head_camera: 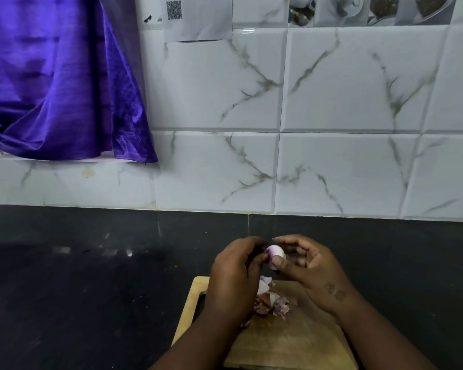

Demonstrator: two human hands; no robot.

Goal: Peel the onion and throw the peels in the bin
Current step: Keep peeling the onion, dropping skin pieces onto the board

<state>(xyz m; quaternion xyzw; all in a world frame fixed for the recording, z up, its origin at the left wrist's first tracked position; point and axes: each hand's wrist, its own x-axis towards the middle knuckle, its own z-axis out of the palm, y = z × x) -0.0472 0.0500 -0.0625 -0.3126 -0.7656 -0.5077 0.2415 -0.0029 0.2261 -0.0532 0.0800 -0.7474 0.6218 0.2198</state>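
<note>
A: So, where is the onion [276, 255]?

B: Up in the air between both hands, above the far edge of the wooden chopping board [292, 343]. It is small, mostly white, with a purple tinge on its left side.

A: How does the right hand [312, 273] hold it?

B: The thumb presses on the near face, and the fingers curl over the top and behind it.

A: And the left hand [234, 279]?

B: Its fingers are curled in at the onion's left end, and the tips pinch there. Something dark shows under those fingers, but I cannot tell what it is.

A: And the peels [271, 303]?

B: They lie in a loose heap on the board, just beneath the hands, brownish and pale purple, partly hidden by the left wrist.

A: What is around the board?

B: It sits on a black countertop [91, 276] in front of a marbled tiled wall [345, 116]. A purple cloth [59, 76] hangs at the upper left, and a QR-code sheet [195, 20] is stuck to the tiles beside it.
</note>
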